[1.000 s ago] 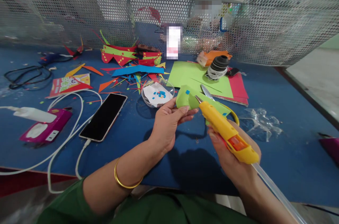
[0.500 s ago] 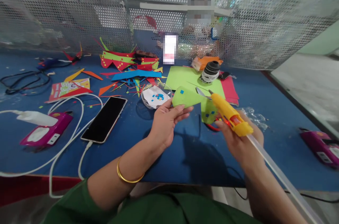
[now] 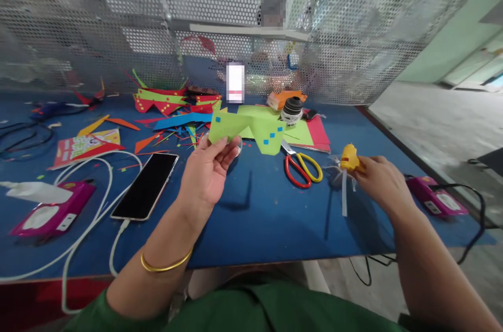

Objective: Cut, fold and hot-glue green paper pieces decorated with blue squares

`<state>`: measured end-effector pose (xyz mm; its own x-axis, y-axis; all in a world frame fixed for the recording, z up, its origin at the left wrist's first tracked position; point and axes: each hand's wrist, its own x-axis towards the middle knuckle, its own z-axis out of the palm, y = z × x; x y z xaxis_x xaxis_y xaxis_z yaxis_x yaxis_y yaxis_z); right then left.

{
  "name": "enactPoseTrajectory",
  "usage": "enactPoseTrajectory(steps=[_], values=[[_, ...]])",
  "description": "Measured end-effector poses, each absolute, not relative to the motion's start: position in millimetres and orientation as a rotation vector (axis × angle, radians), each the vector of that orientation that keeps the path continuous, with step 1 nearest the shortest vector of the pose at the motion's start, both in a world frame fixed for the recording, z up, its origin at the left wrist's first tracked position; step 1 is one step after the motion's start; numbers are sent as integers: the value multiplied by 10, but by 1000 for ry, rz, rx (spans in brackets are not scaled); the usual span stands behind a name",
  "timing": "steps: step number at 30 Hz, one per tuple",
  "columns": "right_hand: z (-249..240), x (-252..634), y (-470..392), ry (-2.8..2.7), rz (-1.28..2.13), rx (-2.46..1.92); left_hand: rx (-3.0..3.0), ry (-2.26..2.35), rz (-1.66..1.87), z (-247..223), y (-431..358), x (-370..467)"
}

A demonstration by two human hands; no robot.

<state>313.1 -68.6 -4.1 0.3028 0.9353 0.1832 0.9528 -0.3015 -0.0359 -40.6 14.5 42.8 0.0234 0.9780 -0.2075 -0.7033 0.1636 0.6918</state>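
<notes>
Over the flat blue tabletop [image 3: 271, 227], the left hand [image 3: 204, 169] held up a light-green, mask-shaped paper cutout [image 3: 259, 125], fingers pinched on one end. The right hand [image 3: 381, 177] gripped a yellow plastic glue gun [image 3: 349, 157], fingers closed. Red-and-yellow-handled metal scissors [image 3: 297, 165] lay between the hands; small blue paper squares [image 3: 272, 135] dotted the cutout.

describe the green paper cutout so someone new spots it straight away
Start with the blue table and find the person's left hand, the one with a gold bangle on its wrist. Its fingers pinch the green paper cutout. Unlike the plain green sheet behind, it carries small blue squares.
</notes>
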Motion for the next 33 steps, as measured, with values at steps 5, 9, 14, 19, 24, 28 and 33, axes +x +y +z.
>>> enactPoseTrajectory(steps=[5,9,14,19,24,28,33], values=[[-135,3301,-702,-1869,-204,-2423,437,760,1534,468,311,-680],[103,3164,-783,-1821,-424,-2389,417,757,1625,398,412,-847],[580,2212,-493,-1953,-335,-1812,356,765,1672,361,437,-953],[561,1164,294,-2444,94,-1395,335,773,1756,360,439,-1038],[242,663,861,-2702,89,-1446,333,753,1770,329,447,-1064],[129,525,1026,-2806,100,-1371,318,723,1742,325,428,-1047],[87,463,1125,-2950,87,-1227,295,722,1694,347,386,-1028]])
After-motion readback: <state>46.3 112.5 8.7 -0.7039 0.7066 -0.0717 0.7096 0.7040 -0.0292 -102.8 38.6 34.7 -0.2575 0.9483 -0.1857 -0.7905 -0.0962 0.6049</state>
